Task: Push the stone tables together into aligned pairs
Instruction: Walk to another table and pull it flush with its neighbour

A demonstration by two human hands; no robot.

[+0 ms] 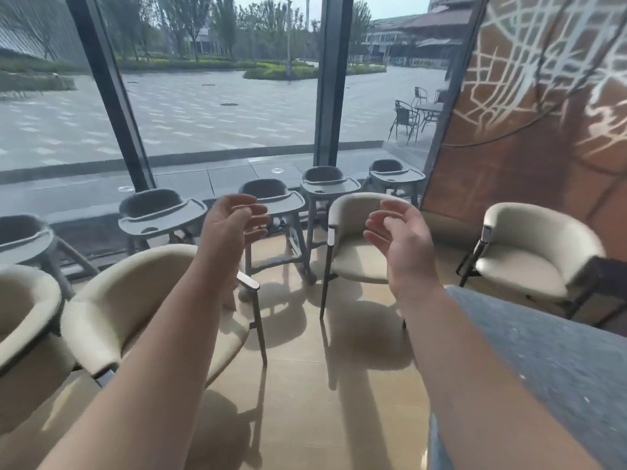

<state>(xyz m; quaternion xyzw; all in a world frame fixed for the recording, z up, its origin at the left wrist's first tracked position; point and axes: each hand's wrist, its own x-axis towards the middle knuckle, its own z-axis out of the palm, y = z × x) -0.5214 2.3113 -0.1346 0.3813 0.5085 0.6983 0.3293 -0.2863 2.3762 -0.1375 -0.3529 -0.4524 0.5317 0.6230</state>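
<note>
A grey speckled stone table (556, 364) fills the lower right corner, with only part of its top in view. My right forearm crosses above its left edge. Both arms are stretched forward in the air over the floor. My left hand (234, 220) is raised with palm turned inward and fingers loosely curled, holding nothing. My right hand (400, 232) faces it, fingers relaxed and slightly bent, also holding nothing. Neither hand touches the table or a chair.
Cream armchairs stand around: one at the left (142, 300), one ahead (356, 245), one at the right (529, 252). Several grey high chairs (163, 212) line the glass wall (220, 113). A rust-coloured patterned panel (543, 113) stands at the right. Tan floor (322, 385) lies between the chairs.
</note>
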